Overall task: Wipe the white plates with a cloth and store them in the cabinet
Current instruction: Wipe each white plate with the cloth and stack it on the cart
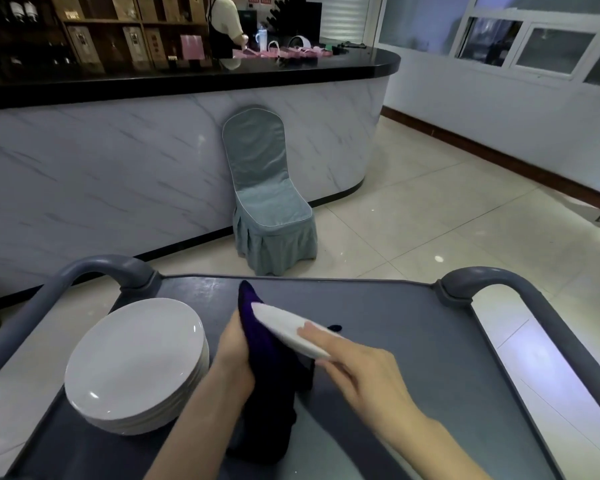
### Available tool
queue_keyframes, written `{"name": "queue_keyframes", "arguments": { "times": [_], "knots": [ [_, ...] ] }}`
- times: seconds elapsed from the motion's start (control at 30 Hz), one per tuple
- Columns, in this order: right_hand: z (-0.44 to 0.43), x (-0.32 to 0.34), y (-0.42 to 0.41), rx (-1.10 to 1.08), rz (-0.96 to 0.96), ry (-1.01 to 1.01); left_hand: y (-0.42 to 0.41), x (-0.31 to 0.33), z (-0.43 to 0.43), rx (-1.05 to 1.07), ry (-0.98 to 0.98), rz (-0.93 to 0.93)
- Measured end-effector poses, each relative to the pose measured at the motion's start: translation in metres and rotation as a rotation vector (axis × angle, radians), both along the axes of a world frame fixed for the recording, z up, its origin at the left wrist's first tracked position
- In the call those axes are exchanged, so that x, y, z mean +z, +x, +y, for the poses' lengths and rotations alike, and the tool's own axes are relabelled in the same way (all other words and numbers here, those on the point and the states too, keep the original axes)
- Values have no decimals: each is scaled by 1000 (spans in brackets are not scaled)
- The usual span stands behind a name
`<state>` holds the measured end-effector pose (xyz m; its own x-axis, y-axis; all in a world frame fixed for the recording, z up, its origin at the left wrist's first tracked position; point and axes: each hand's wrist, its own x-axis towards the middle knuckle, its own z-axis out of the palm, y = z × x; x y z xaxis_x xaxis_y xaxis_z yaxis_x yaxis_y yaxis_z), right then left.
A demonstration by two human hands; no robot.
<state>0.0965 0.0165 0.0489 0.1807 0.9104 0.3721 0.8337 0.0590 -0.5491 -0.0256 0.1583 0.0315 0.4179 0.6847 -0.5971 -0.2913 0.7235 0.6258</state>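
Note:
A single white plate (284,325) is held tilted on edge above the grey cart top (413,341). My right hand (354,368) grips its near rim. My left hand (232,355) presses a dark purple cloth (267,358) against the plate's left face; the cloth hangs down to the cart. A stack of several white plates (136,362) sits on the cart's left side, apart from both hands. The plate's left face is hidden by the cloth.
The cart has raised grey handles at the left (94,268) and right (499,278). Beyond it stands a grey covered chair (267,202) against a marble-fronted counter (118,168). A person (226,26) stands behind the counter. Tiled floor (447,209) spreads to the right.

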Motion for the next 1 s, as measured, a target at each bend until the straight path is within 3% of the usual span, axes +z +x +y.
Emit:
{"name": "queue_keyframes", "arguments": {
  "times": [0.07,0.1,0.2,0.3,0.37,0.53,0.67,0.8,1.0],
  "knots": [
    [10,0,-12,-71,403,-14,18,1,-15,-64,111,23],
    [15,1,-16,-91,565,-12,26,1,-21,-93,285,103],
    [22,10,-16,-134,798,31,29,-5,-34,-75,984,386],
    [24,10,-2,-154,964,37,21,-18,-29,-304,1425,490],
    [25,11,-1,-145,1007,23,21,-20,-14,-403,1460,497],
    [17,9,-7,-136,1025,6,26,-14,8,-412,1284,425],
    [19,7,3,-219,1208,56,17,-36,-19,-516,1678,560],
    [19,5,2,-242,1263,59,21,-37,-8,-615,1819,577],
    [11,7,2,-177,1209,25,29,-46,20,-479,1364,438]
  ]
}}
